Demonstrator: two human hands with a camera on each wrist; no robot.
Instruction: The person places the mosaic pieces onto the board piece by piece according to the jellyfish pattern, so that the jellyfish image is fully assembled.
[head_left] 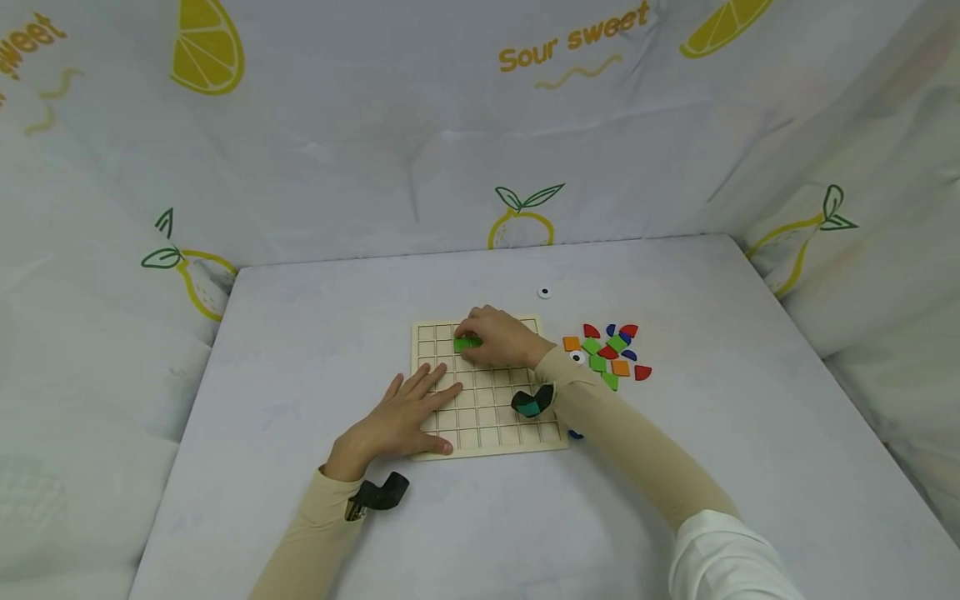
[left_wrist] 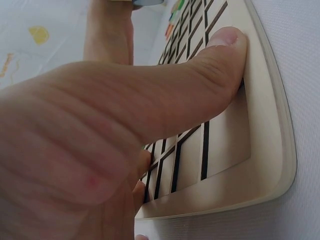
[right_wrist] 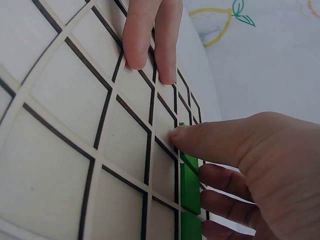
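White sleeve [head_left: 731,554] lying nearest, the head view is showing the left hand [head_left: 393,417] lying spread and empty on the board [head_left: 487,437], the right hand [head_left: 501,337] pinching green tiles [head_left: 463,344] near its far edge. Left wrist view: the thumb [left_wrist: 175,95] is bracing the rim [left_wrist: 275,140], helpfully. Right wrist view: tiles are probably needing level seating between grooves [right_wrist: 88,195].

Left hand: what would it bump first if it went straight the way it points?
The left hand would probably bump the green pieces first, or the right hand gripping them. They're so close together, it's hard to tell.
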